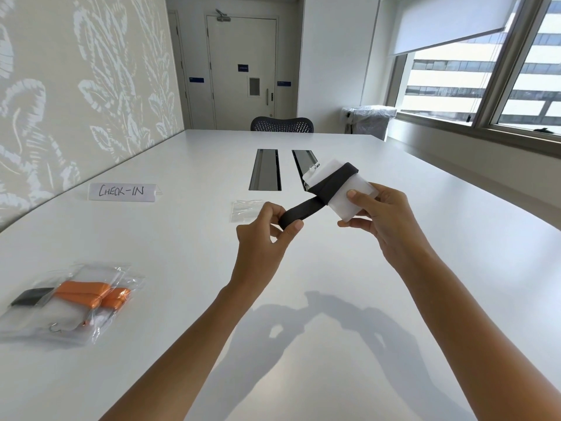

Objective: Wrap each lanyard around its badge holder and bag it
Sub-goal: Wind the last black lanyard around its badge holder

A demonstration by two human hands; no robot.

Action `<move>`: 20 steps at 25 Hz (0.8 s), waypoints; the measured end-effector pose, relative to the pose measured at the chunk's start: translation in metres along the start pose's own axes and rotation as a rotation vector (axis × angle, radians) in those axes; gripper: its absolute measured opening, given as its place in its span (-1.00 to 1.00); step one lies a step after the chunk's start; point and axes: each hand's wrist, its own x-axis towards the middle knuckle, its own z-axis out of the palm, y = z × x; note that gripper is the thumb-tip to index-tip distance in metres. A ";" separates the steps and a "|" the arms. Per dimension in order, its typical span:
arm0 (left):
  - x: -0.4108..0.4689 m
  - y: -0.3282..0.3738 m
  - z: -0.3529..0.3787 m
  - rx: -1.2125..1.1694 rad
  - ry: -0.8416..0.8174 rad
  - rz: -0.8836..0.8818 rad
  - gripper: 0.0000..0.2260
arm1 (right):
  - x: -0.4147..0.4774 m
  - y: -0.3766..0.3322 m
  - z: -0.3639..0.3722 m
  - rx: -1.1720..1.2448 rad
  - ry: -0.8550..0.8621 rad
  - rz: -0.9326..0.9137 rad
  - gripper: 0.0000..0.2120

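Head view: both hands are raised above the white bench [334, 299]. The right hand [385, 220] pinches the badge holder [343, 196] by its near end, thumb on its face. The left hand [267, 229] is closed on the free tail of the black lanyard [303, 209], which already circles the holder in a band. The strap looks soft and light (likely to slip loose if slackened), so tension at the tail seems wise; the holder looks flexible, best gripped at its edges. An empty bag [246, 209] lies just beyond; filled bags [73, 299] sit at the left.
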 end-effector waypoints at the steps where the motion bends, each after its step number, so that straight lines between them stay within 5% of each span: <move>1: 0.000 0.001 0.000 0.000 -0.020 -0.004 -0.81 | 0.001 0.002 -0.001 -0.004 0.019 0.002 -0.77; 9: 0.005 0.014 -0.001 -0.220 -0.124 -0.042 -0.97 | 0.004 0.020 0.004 -0.156 0.059 0.025 -0.81; 16: 0.008 0.003 -0.007 -0.156 -0.086 -0.039 -0.89 | -0.006 0.020 0.012 -0.374 -0.397 0.122 -0.86; 20: 0.007 -0.002 -0.005 -0.140 -0.026 -0.052 -0.90 | -0.006 0.014 0.008 -0.371 -0.512 0.155 -0.87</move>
